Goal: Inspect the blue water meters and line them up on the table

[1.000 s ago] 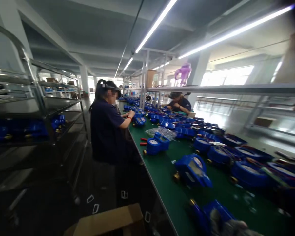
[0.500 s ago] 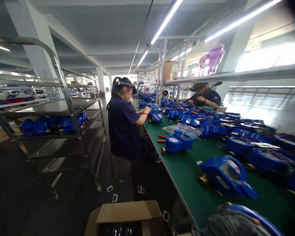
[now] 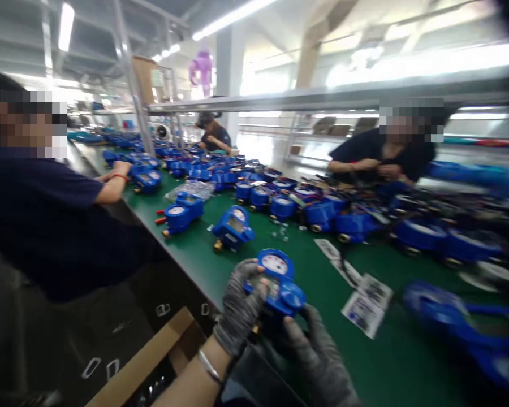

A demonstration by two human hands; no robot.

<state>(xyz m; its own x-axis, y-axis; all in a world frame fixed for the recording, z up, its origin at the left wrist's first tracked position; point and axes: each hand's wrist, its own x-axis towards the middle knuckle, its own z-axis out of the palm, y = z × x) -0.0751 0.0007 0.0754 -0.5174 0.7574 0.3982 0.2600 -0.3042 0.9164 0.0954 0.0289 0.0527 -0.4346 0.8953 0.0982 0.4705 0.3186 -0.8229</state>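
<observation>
A blue water meter (image 3: 276,263) with a round white dial and a small window is in my hands over the near edge of the bench. My left hand (image 3: 240,305), in a grey glove with bare fingertips, is closed round its left side, the thumb lying on the window. At the lower right of the meter, my right hand (image 3: 318,350), gloved the same way, grips the casing, with some of its fingers hidden. Just beyond stands another water meter (image 3: 234,226) with a brass fitting. A further meter (image 3: 180,215) sits beside red-handled pliers (image 3: 160,217).
Many more blue meters cover the green bench (image 3: 305,367). Printed papers (image 3: 367,305) lie right of my hands. An open cardboard box (image 3: 148,362) stands below the left edge. One co-worker (image 3: 46,209) sits close on the left, others work across the bench under a shelf (image 3: 280,100).
My view has swung right and down. Both my hands and the water meter they hold are now in sight; before, only a blurred glove by a blue casing showed at the bottom.
</observation>
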